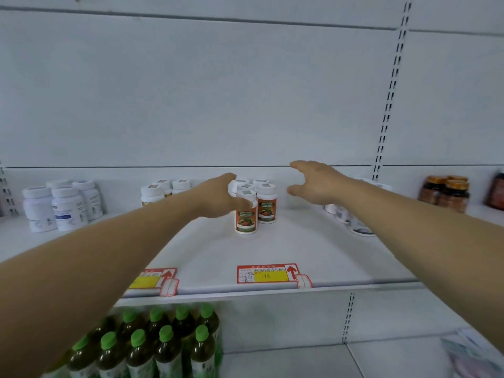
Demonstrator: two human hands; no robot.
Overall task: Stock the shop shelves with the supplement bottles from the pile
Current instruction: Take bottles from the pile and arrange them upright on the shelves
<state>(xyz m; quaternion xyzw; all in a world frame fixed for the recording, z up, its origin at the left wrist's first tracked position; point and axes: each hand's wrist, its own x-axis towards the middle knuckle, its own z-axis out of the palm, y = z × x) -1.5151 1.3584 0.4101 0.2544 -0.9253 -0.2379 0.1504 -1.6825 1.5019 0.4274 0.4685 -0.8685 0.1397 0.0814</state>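
Supplement bottle gripped near the cap by left hand, front of the mid-shelf cluster, right hand spread loose and holding nothing alongside; could easily knock neighbours over if nudged in crooked.

Both your arms are bare here, no sleeves showing anywhere from the picture's edge up to the wrists. Your left hand wears nothing: no glove, no ring that shows, no watch or band at the wrist. Same story on your right hand, bare fingers and a bare wrist. Fingernails are too blurred to tell much. No markings or tape show on either forearm.
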